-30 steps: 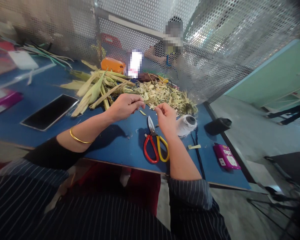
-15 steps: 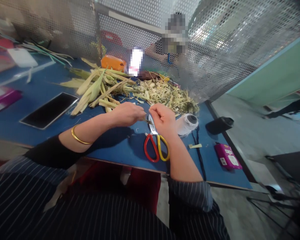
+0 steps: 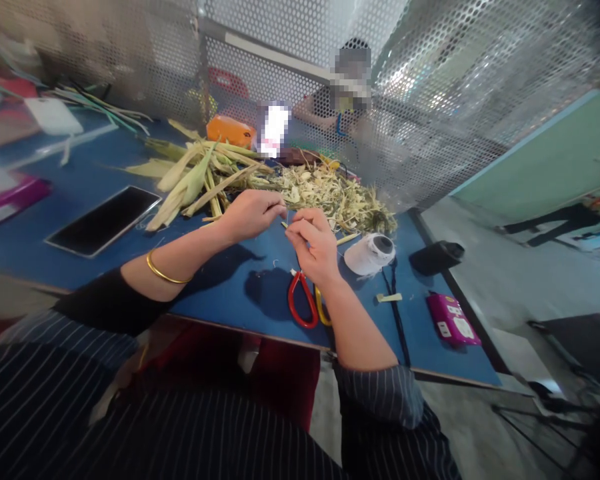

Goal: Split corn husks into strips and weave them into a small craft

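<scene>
Here, left hand (image 3: pixel 260 215): pinched closed; anything inside is too small to see.
Right hand (image 3: pixel 317 245): fingers bent; cannot tell its grip.
Scissors (image 3: pixel 308 293): on the bench (image 3: pixel 225 290), partly behind right hand.
Spool (image 3: pixel 364 257): near right hand.

Blue table (image 3: pixel 230 297): husks (image 3: pixel 193 177) are heaped
Scissors (image 3: pixel 291 301): 1 pair laid
White spool (image 3: pixel 363 258): 1 placed
Phone (image 3: pixel 103 221): 1 laid flat

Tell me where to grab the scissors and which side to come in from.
Probably by the red handle, coming from the near edge of the table. Its rounded loop points that way and shows almost whole, while the yellow handle is partly behind the right forearm and the right hand hides the blades from view.
</scene>
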`<state>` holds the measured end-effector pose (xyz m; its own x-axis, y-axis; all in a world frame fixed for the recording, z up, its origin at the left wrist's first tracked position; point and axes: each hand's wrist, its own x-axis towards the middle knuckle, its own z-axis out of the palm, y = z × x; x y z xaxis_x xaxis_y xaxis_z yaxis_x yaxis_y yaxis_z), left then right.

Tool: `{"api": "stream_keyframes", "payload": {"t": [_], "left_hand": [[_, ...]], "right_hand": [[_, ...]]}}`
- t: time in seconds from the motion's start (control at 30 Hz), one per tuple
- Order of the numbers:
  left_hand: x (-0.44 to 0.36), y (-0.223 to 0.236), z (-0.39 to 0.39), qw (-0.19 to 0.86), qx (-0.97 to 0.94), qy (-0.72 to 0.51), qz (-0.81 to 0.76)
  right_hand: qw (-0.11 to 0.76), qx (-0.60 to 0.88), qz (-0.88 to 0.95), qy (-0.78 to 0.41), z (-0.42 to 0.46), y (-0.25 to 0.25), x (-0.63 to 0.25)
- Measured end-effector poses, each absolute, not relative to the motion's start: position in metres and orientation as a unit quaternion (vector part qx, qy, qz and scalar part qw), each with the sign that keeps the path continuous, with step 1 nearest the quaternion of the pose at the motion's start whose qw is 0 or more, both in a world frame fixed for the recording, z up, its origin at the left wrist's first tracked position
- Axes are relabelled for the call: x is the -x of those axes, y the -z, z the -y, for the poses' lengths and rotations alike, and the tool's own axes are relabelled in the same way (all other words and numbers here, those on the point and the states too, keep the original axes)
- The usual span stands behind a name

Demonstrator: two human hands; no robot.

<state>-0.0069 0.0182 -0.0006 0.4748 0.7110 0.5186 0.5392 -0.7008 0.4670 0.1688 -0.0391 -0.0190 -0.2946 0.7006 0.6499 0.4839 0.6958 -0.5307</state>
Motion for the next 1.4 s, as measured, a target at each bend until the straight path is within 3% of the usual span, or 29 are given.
{"api": "stream_keyframes", "payload": {"t": [0.17, 0.43, 0.6, 0.73, 0.87, 1.0, 1.1, 1.2, 1.3, 1.4], "left_hand": [[0.002, 0.005, -0.016, 0.126, -0.854, -0.337, -0.375], [-0.002, 0.004, -0.009, 0.13, -0.829, -0.365, -0.404], [-0.002, 0.008, -0.009, 0.064, -0.84, -0.348, -0.412], [0.001, 0.01, -0.011, -0.005, -0.875, -0.281, -0.395], [0.007, 0.004, -0.013, -0.048, -0.934, -0.177, -0.308], [0.014, -0.008, -0.012, 0.067, -0.958, -0.184, -0.21], [0.015, -0.014, -0.01, 0.195, -0.934, -0.238, -0.182], [0.012, -0.013, -0.011, 0.229, -0.889, -0.32, -0.236], [0.007, -0.004, -0.014, 0.195, -0.84, -0.38, -0.334], [0.004, 0.004, -0.016, 0.121, -0.836, -0.368, -0.388]], "right_hand": [[0.484, 0.332, 0.767, -0.261, 0.037, 0.024, -0.165], [0.411, 0.334, 0.844, -0.082, 0.046, 0.026, -0.157], [0.395, 0.319, 0.859, -0.062, 0.05, 0.023, -0.154], [0.412, 0.325, 0.842, -0.126, 0.052, 0.021, -0.155], [0.505, 0.354, 0.735, -0.282, 0.047, 0.015, -0.164], [0.579, 0.324, 0.6, -0.448, 0.034, 0.013, -0.175], [0.575, 0.33, 0.545, -0.514, 0.025, 0.015, -0.178], [0.573, 0.326, 0.511, -0.552, 0.021, 0.021, -0.173], [0.579, 0.32, 0.543, -0.518, 0.025, 0.027, -0.163], [0.539, 0.366, 0.665, -0.366, 0.036, 0.029, -0.155]]}}
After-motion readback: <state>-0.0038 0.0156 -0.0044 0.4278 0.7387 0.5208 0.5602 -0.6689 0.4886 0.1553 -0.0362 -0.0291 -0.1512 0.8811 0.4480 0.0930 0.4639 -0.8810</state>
